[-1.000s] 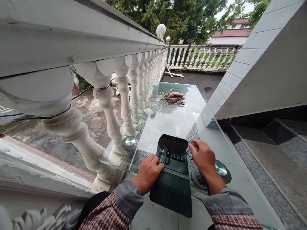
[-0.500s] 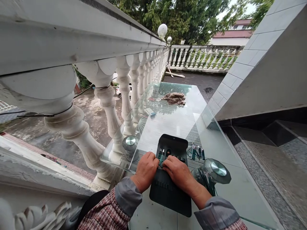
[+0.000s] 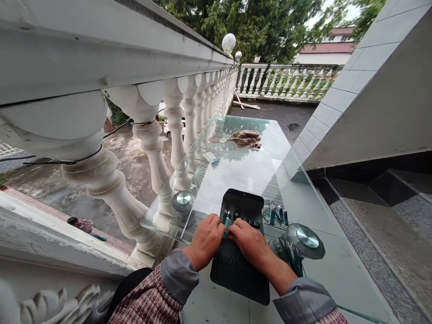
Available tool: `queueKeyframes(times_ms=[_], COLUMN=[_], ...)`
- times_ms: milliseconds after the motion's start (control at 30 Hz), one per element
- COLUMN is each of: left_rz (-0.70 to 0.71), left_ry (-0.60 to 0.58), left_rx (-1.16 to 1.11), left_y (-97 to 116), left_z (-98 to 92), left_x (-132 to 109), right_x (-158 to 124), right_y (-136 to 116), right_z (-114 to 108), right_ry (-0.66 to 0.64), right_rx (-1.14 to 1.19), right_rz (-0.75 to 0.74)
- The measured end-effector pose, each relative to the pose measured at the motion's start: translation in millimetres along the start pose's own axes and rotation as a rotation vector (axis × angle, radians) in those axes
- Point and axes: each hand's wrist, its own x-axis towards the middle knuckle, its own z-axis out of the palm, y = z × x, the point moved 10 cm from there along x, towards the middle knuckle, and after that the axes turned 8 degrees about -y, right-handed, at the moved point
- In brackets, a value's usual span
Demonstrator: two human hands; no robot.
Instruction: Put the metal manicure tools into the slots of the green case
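Black, the open case [image 3: 241, 281] lies on the glass table [image 3: 243, 175]. The left hand [image 3: 205, 238] reaches over its left edge, back uppermost, fingers curled inward; the right hand [image 3: 249, 243] slants across it from the right, knuckles up, fingers bent down. Both sets of fingers close in narrowly around a small teal-handled tool [image 3: 227, 219] in the case's far half; I cannot tell which hand grips it. Right of the case lie nail clippers [image 3: 272, 215]. Beyond it sit a white-and-blue box [image 3: 211, 157], its print too small to read, and a crumpled brown cloth [image 3: 245, 138].
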Motion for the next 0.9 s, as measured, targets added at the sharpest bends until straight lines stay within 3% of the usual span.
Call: queueKeyframes(times_ms=[133,333,567,900], left_rz=[0.0,-0.067,-0.113,-0.135], left_ry=[-0.014,-0.021,-0.033,-0.043], left_rx=[-0.027,-0.247,-0.291,-0.352], left_y=[-1.4,-17.9,-28.5,-33.6], left_z=[-0.3,-8.5,-4.7,-5.9], left_x=[-1.6,-7.7,-9.0,-10.3], right_x=[-2.6,-5.1,-15.8,-56.0], right_y=[-7.0,-18.3,-31.6,-10.0], right_z=[-2.6,-5.8,-16.1,-50.4], right_ry=[0.068,0.121,0.196,0.359], right_rx=[-0.056,-0.119,0.045,0.338], right_rz=[-0.069,-0.16,-0.266,-0.239])
